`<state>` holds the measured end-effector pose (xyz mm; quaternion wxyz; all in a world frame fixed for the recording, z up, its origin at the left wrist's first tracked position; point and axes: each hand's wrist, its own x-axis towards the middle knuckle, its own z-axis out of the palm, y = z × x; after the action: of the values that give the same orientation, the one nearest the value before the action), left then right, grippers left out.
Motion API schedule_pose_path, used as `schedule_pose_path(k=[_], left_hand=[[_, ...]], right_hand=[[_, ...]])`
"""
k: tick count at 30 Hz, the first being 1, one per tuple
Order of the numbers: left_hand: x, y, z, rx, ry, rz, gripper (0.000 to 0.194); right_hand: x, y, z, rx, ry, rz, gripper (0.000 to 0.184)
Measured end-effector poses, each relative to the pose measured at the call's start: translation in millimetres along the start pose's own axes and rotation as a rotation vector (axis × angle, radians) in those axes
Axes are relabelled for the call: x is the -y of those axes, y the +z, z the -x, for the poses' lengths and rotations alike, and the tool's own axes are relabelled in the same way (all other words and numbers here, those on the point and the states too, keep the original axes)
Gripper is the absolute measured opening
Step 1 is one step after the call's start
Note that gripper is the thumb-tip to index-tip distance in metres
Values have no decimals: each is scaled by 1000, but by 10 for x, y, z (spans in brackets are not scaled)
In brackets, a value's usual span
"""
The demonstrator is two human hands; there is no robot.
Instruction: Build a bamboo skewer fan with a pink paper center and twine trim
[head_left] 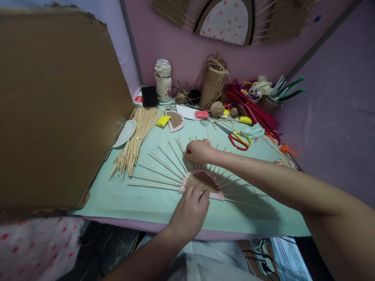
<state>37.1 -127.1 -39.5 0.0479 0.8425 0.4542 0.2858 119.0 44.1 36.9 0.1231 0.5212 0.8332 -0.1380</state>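
Note:
A cardboard half-circle [202, 181] with a pale pink border lies on the table, its straight edge towards me. Thin wooden sticks [165, 158] fan out from its curved edge like rays. My left hand [190, 210] grips the straight edge of the half-circle, fingers bent over it and thumb alongside. Above the upper sticks, my right hand [201, 151] is closed with its fingertips down among them. Whatever those fingers pinch is hidden by the hand. My right forearm passes over the sticks on the right side.
A bundle of wooden sticks [137, 142] lies left, beside a big cardboard sheet [58, 109]. Scissors [238, 140] lie right of the fan. Behind are a twine spool [213, 86], a white bottle [163, 82], a heart-shaped cardboard piece [175, 121] and red pipe cleaners [254, 109].

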Motion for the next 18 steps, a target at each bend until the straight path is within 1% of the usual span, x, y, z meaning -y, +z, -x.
schedule_pose_path(k=[3,9,13,16,18], left_hand=[[10,9,9,5,10,-7,19],[15,5,12,-11,10,-10,19],[0,-11,0,14,-4,-6,18],[-14,-18,6,10,0,-13,19],[-24,-29,19,-4,17,-27,21]], right_hand=[[-37,-23,-17,-32,10,-10,27],[-166,-40,-143,-190,-14,-35,26],[-214,-10,-265,-277,-45,-60,23],[-253,-54,-401,-321,-96,-75,23],[-279,-113,-515,-305,-167,-86,25]])
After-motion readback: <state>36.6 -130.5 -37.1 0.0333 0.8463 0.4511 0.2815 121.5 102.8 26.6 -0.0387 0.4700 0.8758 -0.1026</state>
